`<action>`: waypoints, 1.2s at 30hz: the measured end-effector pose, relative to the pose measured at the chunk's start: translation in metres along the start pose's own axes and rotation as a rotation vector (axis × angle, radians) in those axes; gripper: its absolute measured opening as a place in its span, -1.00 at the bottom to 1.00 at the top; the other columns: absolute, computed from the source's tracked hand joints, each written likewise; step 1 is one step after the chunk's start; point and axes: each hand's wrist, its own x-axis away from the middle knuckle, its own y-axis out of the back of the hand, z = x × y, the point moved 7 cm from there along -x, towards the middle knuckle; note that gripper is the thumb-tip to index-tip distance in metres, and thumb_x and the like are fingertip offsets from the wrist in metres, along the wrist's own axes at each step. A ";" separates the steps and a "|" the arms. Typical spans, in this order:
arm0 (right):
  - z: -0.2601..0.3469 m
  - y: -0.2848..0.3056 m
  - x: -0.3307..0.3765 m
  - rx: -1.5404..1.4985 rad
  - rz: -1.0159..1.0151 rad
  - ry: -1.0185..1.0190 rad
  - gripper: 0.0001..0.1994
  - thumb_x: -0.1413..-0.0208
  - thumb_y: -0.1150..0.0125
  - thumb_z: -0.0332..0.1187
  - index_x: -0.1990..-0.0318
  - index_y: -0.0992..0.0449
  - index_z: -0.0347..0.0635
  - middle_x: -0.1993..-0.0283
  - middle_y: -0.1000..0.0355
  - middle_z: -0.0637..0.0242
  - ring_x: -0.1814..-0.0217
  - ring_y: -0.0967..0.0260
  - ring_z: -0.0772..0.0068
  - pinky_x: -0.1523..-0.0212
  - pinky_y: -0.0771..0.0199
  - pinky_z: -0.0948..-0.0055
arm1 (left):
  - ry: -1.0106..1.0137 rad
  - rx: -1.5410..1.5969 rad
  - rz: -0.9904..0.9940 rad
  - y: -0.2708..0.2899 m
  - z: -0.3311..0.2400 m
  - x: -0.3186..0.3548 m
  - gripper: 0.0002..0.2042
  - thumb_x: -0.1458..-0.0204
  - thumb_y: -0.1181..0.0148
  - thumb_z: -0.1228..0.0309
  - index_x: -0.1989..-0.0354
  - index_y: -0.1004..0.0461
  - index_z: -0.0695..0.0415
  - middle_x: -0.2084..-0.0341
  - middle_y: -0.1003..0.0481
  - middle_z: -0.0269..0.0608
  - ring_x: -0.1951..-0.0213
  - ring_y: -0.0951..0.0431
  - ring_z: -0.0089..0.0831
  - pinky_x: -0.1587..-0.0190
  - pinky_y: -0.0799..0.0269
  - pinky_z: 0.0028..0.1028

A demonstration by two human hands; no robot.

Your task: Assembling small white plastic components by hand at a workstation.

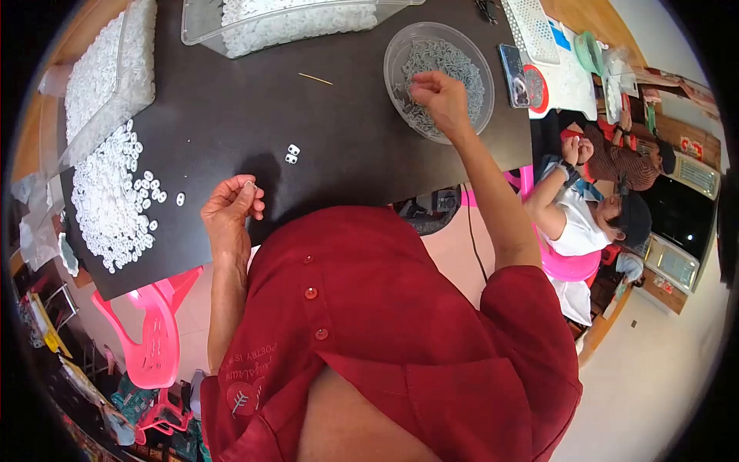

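My left hand (232, 204) is at the near edge of the dark table (339, 115), thumb and fingers pinched on a small white plastic piece (249, 185), mostly hidden. Over a round clear tub (391, 61) of small grey metal-looking pieces (469, 85), my right hand (443, 100) has its fingertips drawn together; whatever they hold does not show. Two white oval pieces with dark holes (292, 154) lie side by side between my hands. To the left spreads a heap of similar white pieces (112, 204), with a single one (181, 199) lying apart.
Clear bins of white pieces stand at the far left (108, 69) and far middle (300, 31). A thin stick (315, 78) lies mid-table. Right of the tub is a phone (513, 75). Two people sit at the right; a pink chair (150, 346) is lower left.
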 end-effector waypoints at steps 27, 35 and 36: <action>0.041 -0.023 -0.012 0.564 -0.046 0.460 -0.91 0.18 -0.22 -0.43 0.43 -0.56 -0.08 0.49 -0.40 0.24 0.33 -0.37 0.17 0.31 -0.37 0.28 | 0.017 0.005 -0.020 -0.004 0.002 -0.002 -0.89 -0.02 -0.12 0.52 0.30 -0.44 0.26 0.54 -0.48 -0.22 0.59 -0.42 -0.55 0.57 -0.32 -0.60; 0.039 -0.045 -0.032 0.751 -0.020 0.414 -0.90 0.21 -0.19 -0.39 0.52 -0.50 -0.22 0.46 -0.41 0.09 0.32 -0.36 0.04 0.32 -0.38 0.17 | 0.027 -0.006 -0.019 -0.008 0.004 -0.004 -0.90 -0.02 -0.12 0.51 0.30 -0.45 0.25 0.54 -0.48 -0.23 0.59 -0.42 -0.56 0.56 -0.31 -0.61; 0.037 -0.046 -0.034 0.749 -0.018 0.416 -0.90 0.21 -0.19 -0.39 0.52 -0.50 -0.22 0.46 -0.41 0.09 0.32 -0.36 0.04 0.32 -0.38 0.17 | 0.027 -0.005 -0.022 -0.007 0.004 -0.004 -0.90 -0.02 -0.12 0.51 0.30 -0.45 0.25 0.54 -0.48 -0.23 0.59 -0.42 -0.56 0.56 -0.31 -0.61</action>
